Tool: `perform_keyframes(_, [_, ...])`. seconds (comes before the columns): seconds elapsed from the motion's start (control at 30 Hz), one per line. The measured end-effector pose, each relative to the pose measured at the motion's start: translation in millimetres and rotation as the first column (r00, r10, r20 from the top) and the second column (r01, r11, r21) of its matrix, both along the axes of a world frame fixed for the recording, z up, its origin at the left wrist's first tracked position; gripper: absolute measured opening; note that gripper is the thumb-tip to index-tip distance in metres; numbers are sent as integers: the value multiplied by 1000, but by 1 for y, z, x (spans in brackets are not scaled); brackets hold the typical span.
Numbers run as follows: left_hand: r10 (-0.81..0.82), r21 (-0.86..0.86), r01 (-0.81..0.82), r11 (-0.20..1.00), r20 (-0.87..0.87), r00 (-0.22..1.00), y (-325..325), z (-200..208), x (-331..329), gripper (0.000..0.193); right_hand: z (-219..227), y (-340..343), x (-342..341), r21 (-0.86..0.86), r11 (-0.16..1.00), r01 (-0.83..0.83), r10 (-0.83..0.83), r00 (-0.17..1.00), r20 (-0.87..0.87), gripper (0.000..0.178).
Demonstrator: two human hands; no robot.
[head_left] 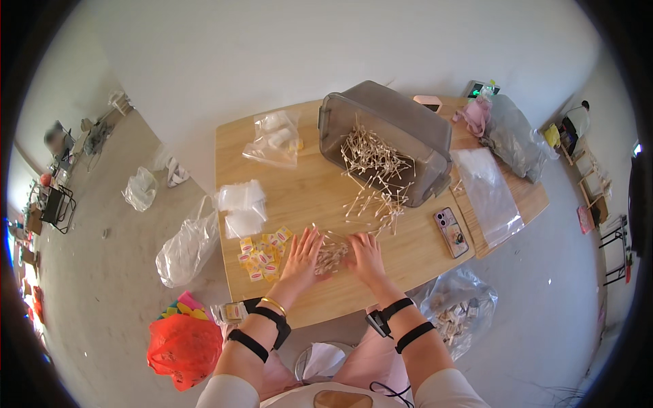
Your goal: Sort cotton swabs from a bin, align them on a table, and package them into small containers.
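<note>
A small pile of cotton swabs (pixel 331 254) lies near the front of the table, between my two hands. My left hand (pixel 303 257) flanks it on the left, palm down with fingers stretched out. On the other side, my right hand (pixel 367 258) has its fingers extended, the tips at the pile's edge. Farther back, a grey plastic bin (pixel 425 129) is tipped on its side toward me. Many loose swabs (pixel 374 153) lie inside it and spill over its rim onto the tabletop. Small yellow and white printed slips (pixel 262 255) are scattered just left of my left hand.
Stacked clear plastic bags (pixel 242 207) and a bag of white rolls (pixel 275 139) occupy the left side. A phone (pixel 451 232) and a flat clear bag (pixel 488 197) lie right. Below the table are a red bag (pixel 183 348) and a filled clear bag (pixel 459 316).
</note>
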State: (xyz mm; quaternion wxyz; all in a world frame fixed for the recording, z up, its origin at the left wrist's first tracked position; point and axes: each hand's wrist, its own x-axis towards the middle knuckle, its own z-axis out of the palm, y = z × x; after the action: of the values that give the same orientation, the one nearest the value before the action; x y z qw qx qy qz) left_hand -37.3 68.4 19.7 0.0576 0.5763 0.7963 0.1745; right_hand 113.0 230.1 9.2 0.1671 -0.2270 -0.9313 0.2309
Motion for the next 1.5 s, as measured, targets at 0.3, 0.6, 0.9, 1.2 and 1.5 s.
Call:
perform_keyframes(0.3, [-83, -232, 67, 970, -60, 995, -3, 19, -10, 123, 5, 8, -13, 19, 995, -97, 96, 994, 44, 44])
perform_keyframes(0.6, [204, 75, -210, 975, 85, 975, -31, 6, -6, 59, 1, -7, -43, -71, 984, -165, 166, 986, 16, 30])
perform_keyframes(0.9, [28, 29, -31, 999, 76, 997, -43, 2, 7, 89, 1, -18, -15, -127, 990, -67, 52, 991, -121, 30])
perform_keyframes(1.2, [-46, 90, 31, 995, 159, 986, -11, -10, 13, 99, 3, -10, 14, -60, 998, -35, 28, 992, -119, 46])
perform_keyframes(1.5, [-41, 70, 44, 997, -49, 998, -3, -21, 25, 71, 4, 23, 16, 31, 999, -34, 35, 999, -24, 45])
